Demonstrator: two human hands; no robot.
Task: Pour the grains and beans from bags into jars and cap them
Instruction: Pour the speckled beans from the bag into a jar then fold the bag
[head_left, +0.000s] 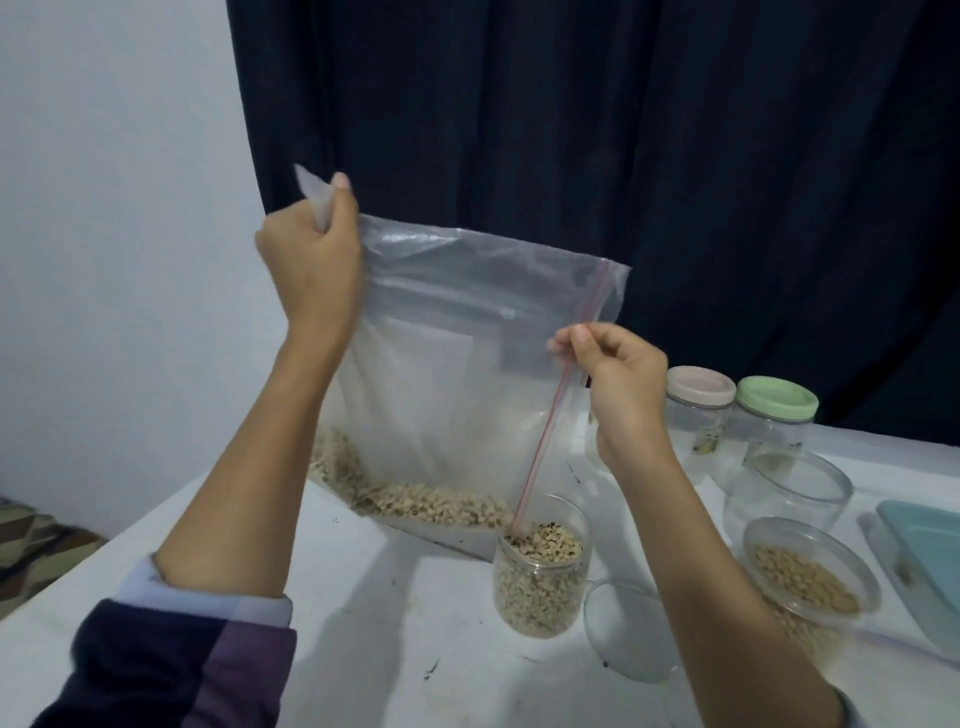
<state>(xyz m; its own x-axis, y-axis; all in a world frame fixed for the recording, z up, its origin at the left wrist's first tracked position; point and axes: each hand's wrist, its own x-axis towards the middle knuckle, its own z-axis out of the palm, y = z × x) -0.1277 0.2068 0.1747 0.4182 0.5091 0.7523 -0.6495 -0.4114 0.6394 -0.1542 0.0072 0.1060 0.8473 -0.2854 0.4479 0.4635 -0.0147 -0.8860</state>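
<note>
A large clear zip bag (457, 374) hangs tilted above the white table (363, 597), with black-eyed beans pooled along its lower edge. My left hand (311, 260) grips the bag's upper left corner high up. My right hand (618, 384) pinches the red zip edge on the bag's right side. The bag's low corner dips into an open clear jar (540, 582), which is nearly full of the same beans.
An open jar of tan beans (810, 577) stands at the right, behind it an empty open jar (789, 493). Two capped jars, one with a pink lid (700, 387) and one with a green lid (776, 397), stand further back. A teal tray (924, 551) lies at the right edge.
</note>
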